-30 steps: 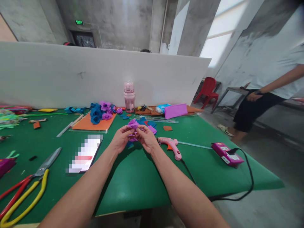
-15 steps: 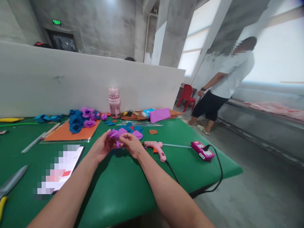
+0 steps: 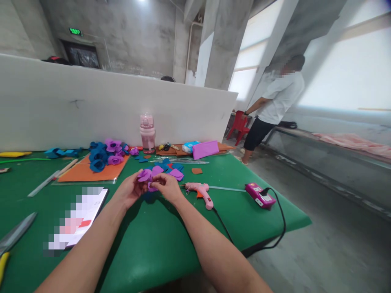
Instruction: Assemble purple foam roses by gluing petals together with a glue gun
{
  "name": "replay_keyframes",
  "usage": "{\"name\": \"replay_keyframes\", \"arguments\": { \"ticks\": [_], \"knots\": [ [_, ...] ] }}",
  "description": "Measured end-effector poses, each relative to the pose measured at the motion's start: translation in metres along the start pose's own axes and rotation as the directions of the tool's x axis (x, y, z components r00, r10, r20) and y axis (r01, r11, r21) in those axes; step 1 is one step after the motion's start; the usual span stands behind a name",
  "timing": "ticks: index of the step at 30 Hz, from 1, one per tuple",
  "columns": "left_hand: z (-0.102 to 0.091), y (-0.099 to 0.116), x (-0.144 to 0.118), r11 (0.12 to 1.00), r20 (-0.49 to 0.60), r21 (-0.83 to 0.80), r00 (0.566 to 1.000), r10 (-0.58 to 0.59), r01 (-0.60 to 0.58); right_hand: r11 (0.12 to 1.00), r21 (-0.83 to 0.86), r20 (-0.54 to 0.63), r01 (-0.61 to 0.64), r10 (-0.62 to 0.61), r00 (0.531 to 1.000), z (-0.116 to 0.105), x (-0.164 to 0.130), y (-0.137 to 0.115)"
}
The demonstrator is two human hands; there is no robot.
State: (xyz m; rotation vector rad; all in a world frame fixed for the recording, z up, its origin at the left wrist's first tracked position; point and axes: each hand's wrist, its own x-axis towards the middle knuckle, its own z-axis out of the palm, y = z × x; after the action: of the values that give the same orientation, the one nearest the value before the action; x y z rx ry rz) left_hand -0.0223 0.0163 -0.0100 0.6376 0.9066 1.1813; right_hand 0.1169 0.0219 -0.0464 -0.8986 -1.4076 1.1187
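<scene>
1. Centrally, both hands meet over the green table, the left hand and right hand pinched together on one purple foam flower.
2. Left fingers close on the flower's left side; the right thumb and forefinger press its lower right edge. The flower is held just above the tabletop, not resting on it.
3. Just behind the hands: loose purple and blue foam petals lying on the table.
4. Right of the right hand: pink hot glue gun, lying on its side, nozzle towards the hands, black cord running off the table's near edge.
5. Farther right: magenta power strip with a black plug in it, near the table's right edge.
6. Left of the left forearm: a phone, flat, screen blurred.
7. Far left edge: scissors, only the blade and a yellow handle tip showing.
8. Back left: finished blue and purple foam flowers heaped on an orange sheet.
9. Against the white partition: pink water bottle, upright.
10. Beyond the table, right: another person in a white shirt, well apart from the hands.
</scene>
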Motion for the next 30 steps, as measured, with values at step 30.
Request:
{"name": "replay_keyframes", "arguments": {
  "ticks": [30],
  "knots": [
    [0.009, -0.001, -0.013, 0.904, 0.099, 0.208, 0.928, 0.36, -0.373, 0.993, -0.098, -0.128, 0.066, -0.078, 0.989, -0.008, -0.003, -0.002]
  ]
}}
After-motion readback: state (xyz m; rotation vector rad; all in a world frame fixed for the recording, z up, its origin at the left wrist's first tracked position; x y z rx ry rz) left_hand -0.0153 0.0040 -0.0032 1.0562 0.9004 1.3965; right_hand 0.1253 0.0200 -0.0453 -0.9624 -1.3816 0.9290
